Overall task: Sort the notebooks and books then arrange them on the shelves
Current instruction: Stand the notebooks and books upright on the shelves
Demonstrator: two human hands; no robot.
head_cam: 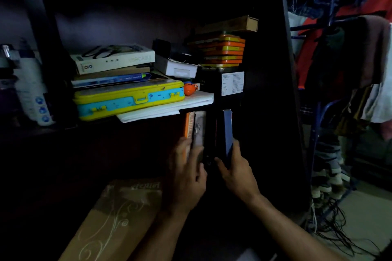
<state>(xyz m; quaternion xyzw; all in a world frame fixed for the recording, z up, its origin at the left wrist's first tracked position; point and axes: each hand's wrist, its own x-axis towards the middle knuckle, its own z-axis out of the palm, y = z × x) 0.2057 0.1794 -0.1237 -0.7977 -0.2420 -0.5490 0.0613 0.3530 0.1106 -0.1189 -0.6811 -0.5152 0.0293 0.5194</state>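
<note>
In a dark lower shelf bay, books stand upright. My left hand [187,167] presses flat against an orange-spined book [188,127] and a grey book [199,128] beside it. My right hand [235,167] grips a blue book [227,131], held upright to the right of them, with a dark gap between. A brown book with white swirls and printed script [114,214] lies flat at the lower left, below my left forearm.
The shelf above carries a white cable box [114,58], a yellow-and-blue case [129,99] on white papers [169,108], orange tins [222,51] and a black box [231,82]. The cabinet's dark side panel [282,91] stands at right, clothes and cables beyond.
</note>
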